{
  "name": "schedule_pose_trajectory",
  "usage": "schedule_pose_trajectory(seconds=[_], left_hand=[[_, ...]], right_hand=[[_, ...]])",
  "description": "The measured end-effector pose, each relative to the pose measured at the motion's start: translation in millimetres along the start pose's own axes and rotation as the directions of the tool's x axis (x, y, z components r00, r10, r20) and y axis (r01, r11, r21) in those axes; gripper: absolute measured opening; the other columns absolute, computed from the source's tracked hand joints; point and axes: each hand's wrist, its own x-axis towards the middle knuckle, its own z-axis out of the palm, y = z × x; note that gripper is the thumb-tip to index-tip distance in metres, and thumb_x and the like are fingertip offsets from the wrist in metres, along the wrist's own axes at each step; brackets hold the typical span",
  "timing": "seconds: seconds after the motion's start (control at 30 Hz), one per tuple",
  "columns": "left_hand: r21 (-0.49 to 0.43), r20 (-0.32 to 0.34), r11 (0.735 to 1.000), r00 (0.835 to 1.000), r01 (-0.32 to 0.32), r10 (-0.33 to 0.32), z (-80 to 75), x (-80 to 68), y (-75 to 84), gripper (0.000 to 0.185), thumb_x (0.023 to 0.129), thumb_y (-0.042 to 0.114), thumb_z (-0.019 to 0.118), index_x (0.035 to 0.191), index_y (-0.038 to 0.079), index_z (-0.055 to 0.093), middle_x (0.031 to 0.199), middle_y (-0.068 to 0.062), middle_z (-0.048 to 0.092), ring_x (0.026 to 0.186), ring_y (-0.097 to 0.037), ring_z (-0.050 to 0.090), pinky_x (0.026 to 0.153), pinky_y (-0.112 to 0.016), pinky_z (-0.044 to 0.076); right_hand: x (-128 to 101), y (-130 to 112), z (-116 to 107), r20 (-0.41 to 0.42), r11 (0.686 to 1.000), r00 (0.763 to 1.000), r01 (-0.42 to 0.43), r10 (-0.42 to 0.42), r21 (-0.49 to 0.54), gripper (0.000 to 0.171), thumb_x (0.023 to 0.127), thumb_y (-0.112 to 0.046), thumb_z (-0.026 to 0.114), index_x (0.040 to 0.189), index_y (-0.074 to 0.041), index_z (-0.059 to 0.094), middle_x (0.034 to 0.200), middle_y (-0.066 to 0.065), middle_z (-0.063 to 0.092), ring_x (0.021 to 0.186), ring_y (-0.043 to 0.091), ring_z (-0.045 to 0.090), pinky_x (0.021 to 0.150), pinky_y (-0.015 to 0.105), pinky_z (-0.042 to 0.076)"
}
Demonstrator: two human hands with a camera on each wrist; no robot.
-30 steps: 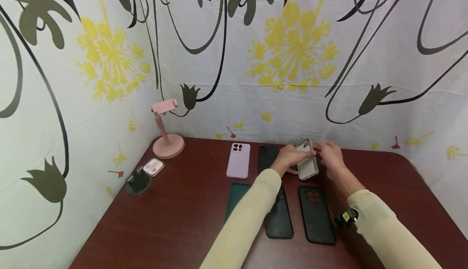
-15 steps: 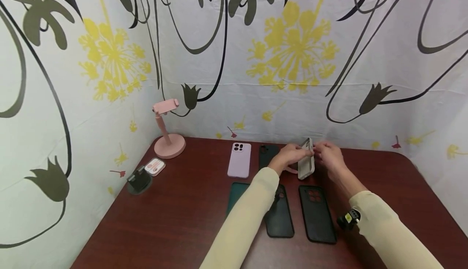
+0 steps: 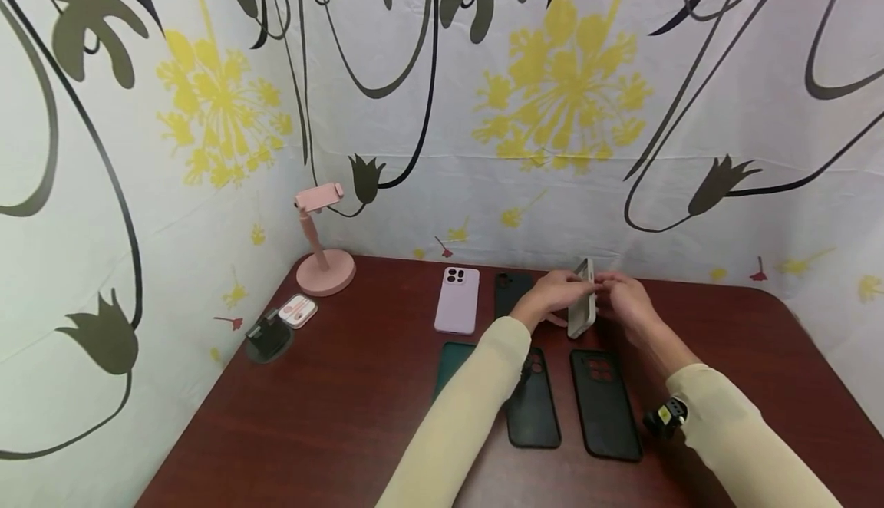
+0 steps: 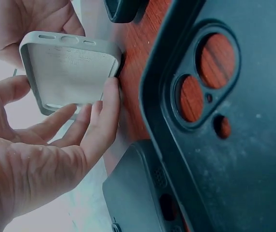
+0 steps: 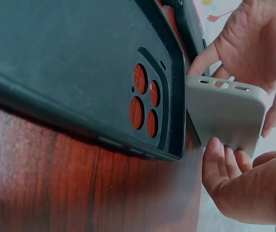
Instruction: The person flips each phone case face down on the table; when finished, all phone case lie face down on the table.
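In the head view a light grey phone case (image 3: pixel 582 313) stands tilted on its edge near the table's back, held between both hands. My left hand (image 3: pixel 555 293) grips it from the left. In the left wrist view the left hand (image 4: pixel 46 154) has its thumb at one side and fingers across the case's (image 4: pixel 68 72) open inner side. My right hand (image 3: pixel 625 299) holds it from the right. In the right wrist view the right hand's (image 5: pixel 249 188) curled fingertips lie against the case's (image 5: pixel 227 113) smooth back.
Nearest the hands lie a black phone case (image 3: pixel 606 404), a dark case (image 3: pixel 533 408), a partly hidden green case (image 3: pixel 452 362) and another dark case (image 3: pixel 512 293). A lilac case (image 3: pixel 456 305) lies left. A pink phone stand (image 3: pixel 326 272), white square item (image 3: pixel 298 311) and black holder (image 3: pixel 268 337) stand far left.
The grey phone case has turned from showing its broad face to nearly edge-on in the head view. Both hands stay around it. The head view has shifted slightly.
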Motion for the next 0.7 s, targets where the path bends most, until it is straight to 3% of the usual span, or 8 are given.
schedule_pose_trajectory(seconds=[0.23,0.33,0.43,0.6,0.7], left_hand=[[-0.007,0.047,1.0,0.999,-0.026,0.026,-3.5,-1.7,0.4,0.039,0.108,0.036,0.059,0.143,0.02,0.063,0.132,-0.01,0.068,0.111,-0.028,0.071,0.086,-0.053,0.066],[-0.005,0.049,0.999,0.998,-0.044,0.044,-3.8,-4.1,2.0,0.039,0.11,0.032,0.055,0.145,0.017,0.061,0.131,-0.013,0.067,0.107,-0.03,0.071,0.085,-0.054,0.066],[0.006,0.031,0.999,0.998,-0.046,0.046,-2.9,-6.7,4.0,0.04,0.112,0.031,0.053,0.15,0.019,0.057,0.138,-0.01,0.065,0.108,-0.028,0.07,0.083,-0.053,0.066],[0.011,-0.01,0.999,0.999,-0.052,0.052,-0.1,-9.0,6.1,0.043,0.113,0.028,0.051,0.155,0.022,0.05,0.147,-0.008,0.061,0.115,-0.026,0.067,0.08,-0.051,0.066],[0.029,-0.023,0.998,0.998,-0.055,0.056,1.8,-9.2,6.8,0.049,0.113,0.028,0.049,0.162,0.024,0.042,0.155,-0.006,0.056,0.13,-0.026,0.063,0.091,-0.049,0.063]], right_hand=[[4.3,4.0,0.6,0.022,0.999,1.0,0.021,-0.022,0.031,0.049,0.114,-0.012,0.028,0.158,0.004,0.039,0.133,0.003,0.064,0.096,-0.005,0.067,0.096,0.03,0.062],[5.3,5.7,0.9,0.053,1.0,0.998,0.022,-0.022,0.013,0.05,0.115,-0.017,0.026,0.16,0.005,0.036,0.143,0.014,0.062,0.098,-0.006,0.066,0.101,0.034,0.061],[5.4,6.2,1.4,0.092,1.0,0.996,0.01,-0.009,-0.008,0.055,0.117,-0.026,0.025,0.164,0.004,0.03,0.161,0.027,0.045,0.101,-0.009,0.063,0.11,0.041,0.057],[5.3,5.3,3.1,0.127,1.0,0.992,-0.003,0.005,-0.013,0.061,0.117,-0.033,0.025,0.166,0.004,0.023,0.169,0.029,0.032,0.106,-0.008,0.061,0.118,0.047,0.051],[4.1,4.1,3.5,0.137,1.0,0.991,-0.001,0.002,-0.005,0.062,0.117,-0.033,0.026,0.166,0.005,0.021,0.168,0.031,0.032,0.112,-0.002,0.062,0.118,0.048,0.051]])
